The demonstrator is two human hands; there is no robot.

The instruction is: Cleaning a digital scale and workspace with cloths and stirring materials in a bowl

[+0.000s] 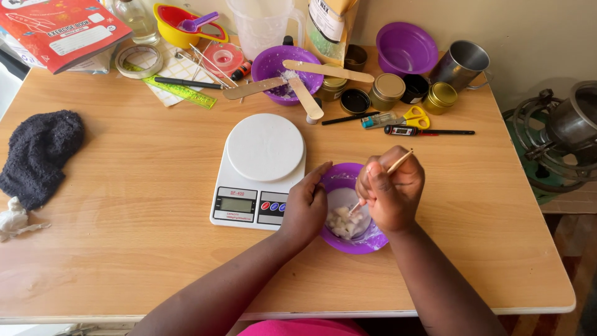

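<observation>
Light wooden bench (124, 205), pale edge strip, pushed against a cream wall. Near the front edge: small purple bowl (348, 214) holding white chunks (343, 223), just right of a white digital scale (261, 171). Left hand (306, 208) cups the bowl's left rim, grip curled against it. Right hand (392, 193) above the bowl, grip pinching a thin wooden stick (382, 180), tip down among the chunks. Back of bench crowded: second purple bowl (287, 71) with flat wooden sticks, round tins (388, 90), yellow-handled scissors (413, 116), metal cup (463, 62). Dark knitted cloth (37, 155) at left edge. Metal pot on a green stand (559, 137) beside the bench, right.
</observation>
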